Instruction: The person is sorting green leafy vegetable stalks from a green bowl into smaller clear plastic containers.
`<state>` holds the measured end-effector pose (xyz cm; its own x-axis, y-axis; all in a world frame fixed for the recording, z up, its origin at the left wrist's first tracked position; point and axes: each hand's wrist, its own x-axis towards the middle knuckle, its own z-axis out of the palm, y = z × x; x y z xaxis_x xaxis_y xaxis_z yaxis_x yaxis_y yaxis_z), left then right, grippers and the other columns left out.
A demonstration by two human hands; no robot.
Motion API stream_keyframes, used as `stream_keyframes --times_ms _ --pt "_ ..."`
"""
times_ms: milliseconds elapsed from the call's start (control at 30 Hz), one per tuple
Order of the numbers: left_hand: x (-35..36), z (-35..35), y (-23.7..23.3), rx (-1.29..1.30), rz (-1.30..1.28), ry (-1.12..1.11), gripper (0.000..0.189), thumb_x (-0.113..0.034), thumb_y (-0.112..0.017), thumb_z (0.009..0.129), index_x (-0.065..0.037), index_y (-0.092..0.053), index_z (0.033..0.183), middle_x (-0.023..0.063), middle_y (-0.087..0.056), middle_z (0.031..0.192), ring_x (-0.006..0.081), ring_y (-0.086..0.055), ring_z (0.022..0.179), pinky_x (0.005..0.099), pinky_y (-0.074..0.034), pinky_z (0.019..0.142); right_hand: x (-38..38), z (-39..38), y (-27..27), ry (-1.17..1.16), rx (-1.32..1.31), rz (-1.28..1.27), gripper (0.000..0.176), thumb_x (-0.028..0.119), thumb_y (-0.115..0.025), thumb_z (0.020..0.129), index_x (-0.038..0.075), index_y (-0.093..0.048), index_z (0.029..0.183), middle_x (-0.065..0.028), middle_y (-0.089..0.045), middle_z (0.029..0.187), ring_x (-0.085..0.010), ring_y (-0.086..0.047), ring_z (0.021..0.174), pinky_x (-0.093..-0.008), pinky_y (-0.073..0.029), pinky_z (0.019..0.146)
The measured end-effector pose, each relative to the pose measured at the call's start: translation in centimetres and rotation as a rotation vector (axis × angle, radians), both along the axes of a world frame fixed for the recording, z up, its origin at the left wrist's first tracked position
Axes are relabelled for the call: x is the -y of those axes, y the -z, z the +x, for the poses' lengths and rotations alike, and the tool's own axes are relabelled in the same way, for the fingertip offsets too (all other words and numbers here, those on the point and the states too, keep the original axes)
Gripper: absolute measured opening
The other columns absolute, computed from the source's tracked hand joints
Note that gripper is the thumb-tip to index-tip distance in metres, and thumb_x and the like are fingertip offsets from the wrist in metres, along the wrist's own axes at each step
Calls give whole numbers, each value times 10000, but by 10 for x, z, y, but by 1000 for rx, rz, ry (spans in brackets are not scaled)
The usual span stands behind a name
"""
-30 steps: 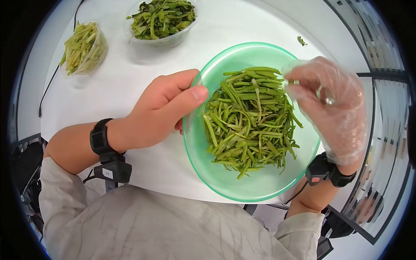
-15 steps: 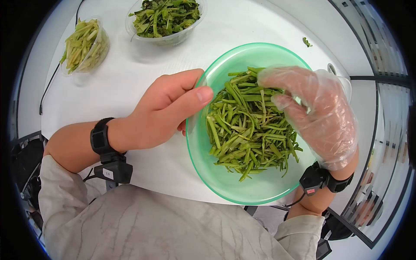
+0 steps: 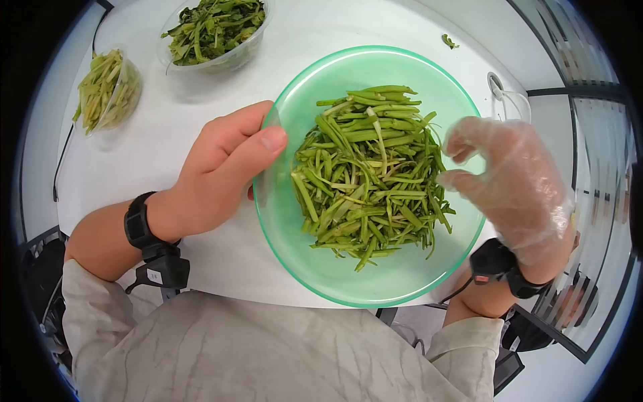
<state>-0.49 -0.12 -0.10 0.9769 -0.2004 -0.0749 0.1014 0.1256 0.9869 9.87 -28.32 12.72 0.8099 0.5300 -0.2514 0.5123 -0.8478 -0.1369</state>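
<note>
A pale green translucent bowl [image 3: 321, 275] holds a heap of cut green vegetable stems [image 3: 382, 194]. My left hand [image 3: 218, 161], bare, grips the bowl's left rim, thumb on the inside and fingers outside, partly hidden by the wall. Over the right rim hovers my right hand [image 3: 512, 181] in a clear plastic glove. Its fingers are curled, with a gap between thumb and fingertips, and nothing shows between them. The fingertips are beside the right edge of the heap, apart from it.
A clear tub of dark leafy greens [image 3: 218, 33] stands at the back. Left of it, a smaller clear cup of pale stems [image 3: 107, 94] lies tilted. One green scrap [image 3: 449, 41] is on the white table [image 3: 181, 127], near a cable hole [image 3: 495, 84].
My right hand has drawn away from the stems toward the right rim. The bowl, my left hand and the tubs appear further left, partly because the view has shifted.
</note>
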Motion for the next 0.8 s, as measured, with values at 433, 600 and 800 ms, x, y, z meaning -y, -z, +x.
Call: stream_keyframes --times_ms 433,600,800 --pt "-1 0 1 3 -37 29 353 -310 -488 1143 -13 -657 1232 -47 -619 856 15 -520 667 204 -445 575 -3 -8 -8 76 26 -10 290 -38 -748 792 45 -643 1049 -118 -657 785 -278 -590 664 -415 -478 666" --pt "-1 0 1 -4 -51 38 339 -300 -480 1146 -14 -654 1197 -39 -620 842 18 -521 650 211 -448 565 1 -1 -11 52 55 111 326 -82 -722 795 49 -659 1087 -40 -594 782 -128 -484 643 -308 -419 626" --pt "-2 1 2 3 -66 51 325 -292 -481 1147 -16 -651 1167 -32 -624 834 21 -519 636 215 -449 560 4 0 -12 54 167 309 304 -133 -703 792 52 -681 1032 6 -645 838 -65 -488 659 -250 -382 581"
